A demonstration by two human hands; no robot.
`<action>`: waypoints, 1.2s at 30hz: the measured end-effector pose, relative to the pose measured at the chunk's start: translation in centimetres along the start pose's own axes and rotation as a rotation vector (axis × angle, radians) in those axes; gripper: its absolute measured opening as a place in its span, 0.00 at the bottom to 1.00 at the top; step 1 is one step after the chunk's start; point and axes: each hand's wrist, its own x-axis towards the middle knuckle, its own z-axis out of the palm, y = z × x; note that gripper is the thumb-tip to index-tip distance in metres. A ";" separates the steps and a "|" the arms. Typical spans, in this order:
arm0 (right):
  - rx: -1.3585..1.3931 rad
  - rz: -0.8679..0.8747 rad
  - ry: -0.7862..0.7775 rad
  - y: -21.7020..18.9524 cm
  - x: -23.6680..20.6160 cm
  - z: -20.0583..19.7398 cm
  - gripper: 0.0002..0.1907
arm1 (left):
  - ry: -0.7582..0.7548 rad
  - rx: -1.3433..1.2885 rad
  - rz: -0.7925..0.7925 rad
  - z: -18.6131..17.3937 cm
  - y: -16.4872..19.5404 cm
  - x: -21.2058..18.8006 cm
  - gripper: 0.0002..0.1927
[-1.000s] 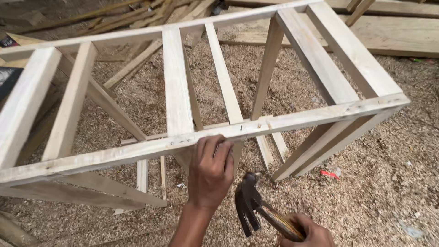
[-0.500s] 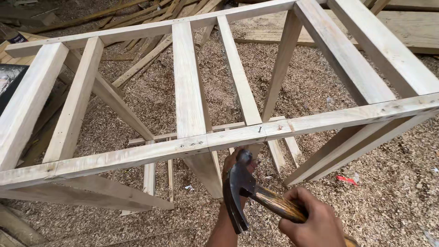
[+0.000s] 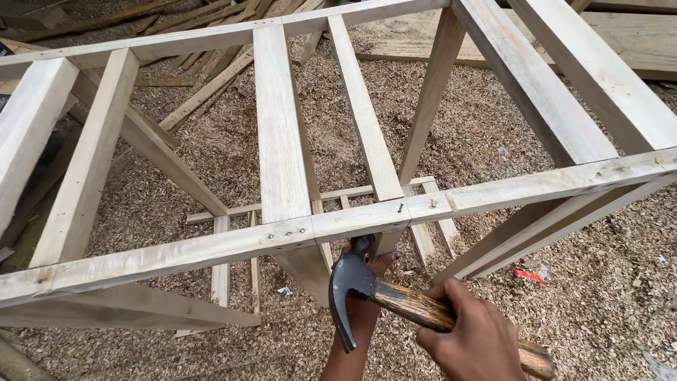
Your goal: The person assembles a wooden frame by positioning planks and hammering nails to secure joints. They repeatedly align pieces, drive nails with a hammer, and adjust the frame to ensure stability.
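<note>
While the right hand (image 3: pixel 474 337) grips a claw hammer (image 3: pixel 381 296)
left hand (image 3: pixel 367 310) under the frame rail (image 3: pixel 352 224); its grip hidden; nail (image 3: pixel 400 207) upright.

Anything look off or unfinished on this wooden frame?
One nail stands proud and slightly tilted on the front rail, beside a joint; nearby nails sit flush. The right hand holds a hammer just below.

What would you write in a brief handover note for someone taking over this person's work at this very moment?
Right hand: gripping the claw hammer by its wooden handle, head just under the front rail.
Left hand: reaching up under that rail, mostly hidden behind the hammer; what it grips cannot be told.
Done: nails driven at the wide slat joint.
Left: one nail stands proud on the rail by the narrower slat.
Frame stands on wood shavings.
</note>
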 end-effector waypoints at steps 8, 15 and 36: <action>0.033 0.055 0.060 -0.8 -0.1 0.7 0.26 | -0.023 0.490 -0.023 1.1 0.6 1.2 0.23; -0.018 -0.080 0.072 0.5 -0.1 2.1 0.24 | 0.023 0.816 -0.025 2.5 2.0 0.7 0.23; 0.056 -0.346 -0.034 2.2 -1.5 5.9 0.17 | 0.111 1.313 -0.279 4.7 6.1 -0.3 0.24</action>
